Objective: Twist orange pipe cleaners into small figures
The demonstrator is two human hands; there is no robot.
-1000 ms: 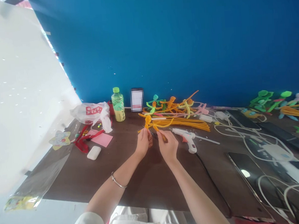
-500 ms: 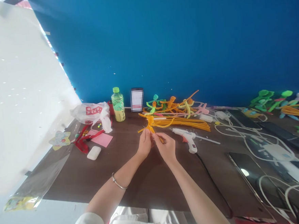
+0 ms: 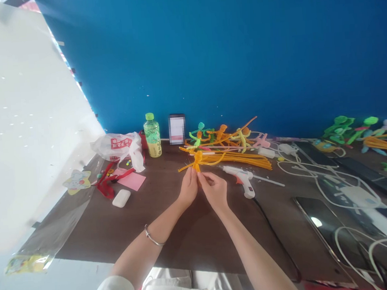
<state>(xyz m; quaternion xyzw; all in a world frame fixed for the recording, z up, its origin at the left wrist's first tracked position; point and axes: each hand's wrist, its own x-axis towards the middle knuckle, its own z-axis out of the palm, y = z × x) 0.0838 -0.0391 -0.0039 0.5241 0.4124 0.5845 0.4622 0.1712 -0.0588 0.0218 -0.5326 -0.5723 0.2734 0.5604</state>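
Note:
Between my two hands stands a small orange pipe-cleaner figure [image 3: 198,158], its rounded head up and its thin arms spread to either side. My left hand [image 3: 189,185] pinches its lower part from the left, fingers closed. From the right, my right hand [image 3: 213,187] pinches the same lower part between thumb and fingers. The fingertips hide the figure's bottom end. Just behind it lies a bundle of orange pipe cleaners [image 3: 250,158]. A white hot glue gun [image 3: 245,179] rests on the table to the right of my right hand.
A green-capped bottle [image 3: 152,137] and a phone [image 3: 177,129] stand by the blue wall. Finished pipe-cleaner figures [image 3: 224,132] lie behind the bundle. Left are a plastic bag [image 3: 119,146], red-handled tool [image 3: 106,186] and white case [image 3: 121,198]. White cables [image 3: 318,176] and a tablet [image 3: 328,228] lie right.
The orange figure has turned and straightened between my fingers, its head now round and upright. My right fingers have shifted slightly on its lower part; the hands stay in nearly the same place.

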